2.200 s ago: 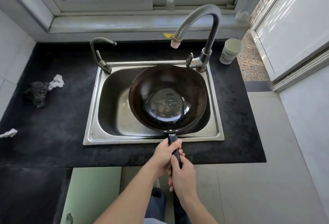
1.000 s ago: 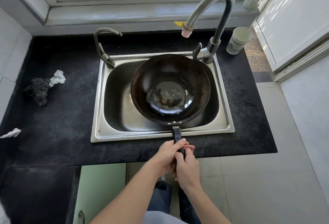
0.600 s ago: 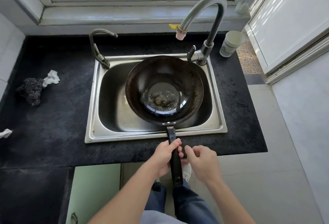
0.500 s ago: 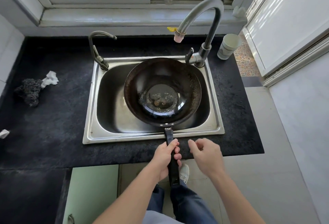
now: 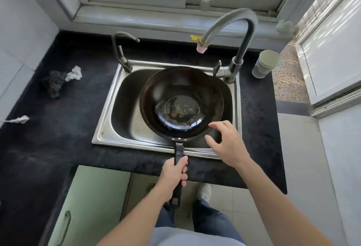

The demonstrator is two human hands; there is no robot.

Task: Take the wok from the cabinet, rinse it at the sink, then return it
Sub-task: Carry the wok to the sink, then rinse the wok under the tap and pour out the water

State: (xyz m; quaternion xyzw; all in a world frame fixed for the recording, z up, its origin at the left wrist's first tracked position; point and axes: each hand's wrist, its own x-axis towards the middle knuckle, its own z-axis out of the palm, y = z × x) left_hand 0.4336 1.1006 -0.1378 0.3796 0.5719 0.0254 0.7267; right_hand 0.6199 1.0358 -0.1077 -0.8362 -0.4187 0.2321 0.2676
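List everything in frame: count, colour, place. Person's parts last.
wok: 1, black, over the sink basin, handle toward the person
sink: 1, steel, set in the counter
counter: 1, black, under the window
tall faucet: 1, grey, back right of sink
small faucet: 1, dark grey, back left of sink
cup: 1, pale, counter right of tall faucet
scrubber: 1, dark, counter left
paper scraps: 2, white, counter left
bottle: 1, clear, windowsill
cabinet door: 1, pale green, below counter
left hand: 1, closed on wok handle
right hand: 1, open, at the wok's near right rim
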